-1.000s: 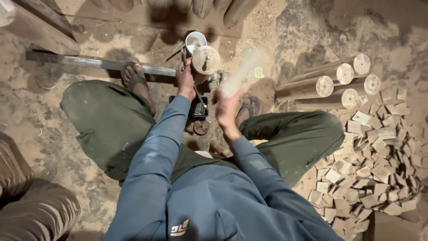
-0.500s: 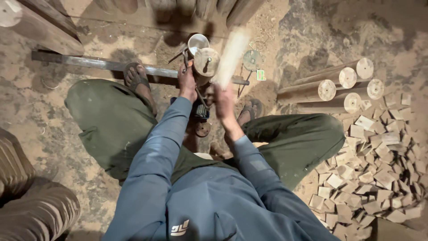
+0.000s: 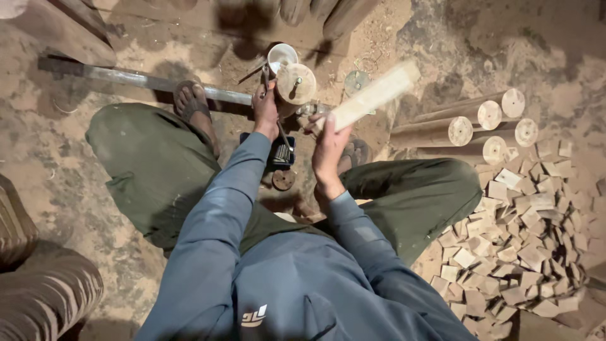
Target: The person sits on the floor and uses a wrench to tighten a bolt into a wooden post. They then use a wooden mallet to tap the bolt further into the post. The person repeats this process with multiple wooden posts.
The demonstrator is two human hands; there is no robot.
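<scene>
Down on the dusty floor (image 3: 57,183), a person sits with knees spread before a small turning rig. Their right hand (image 3: 329,146) is wrapped around the near end of a pale wooden stick (image 3: 372,96), holding it raised and slanting up to the right, clear of everything else. Their left hand (image 3: 265,112) is closed on a thin metal tool at the round wooden disc (image 3: 297,83), with a pale cup-shaped piece (image 3: 281,55) just behind it. My reading is that the work at the disc is paused while the stick is brought in; setting it down well would call for a steady left grip and careful aim near the disc. A long metal bar (image 3: 145,81) lies across the ground under a sandalled foot (image 3: 191,101). To the right rest several round wooden logs (image 3: 464,129), end faces showing, and beside them a loose heap of small cut wooden blocks (image 3: 524,233). Sawdust and sandy dirt cover everything, and the light is dim and warm.
</scene>
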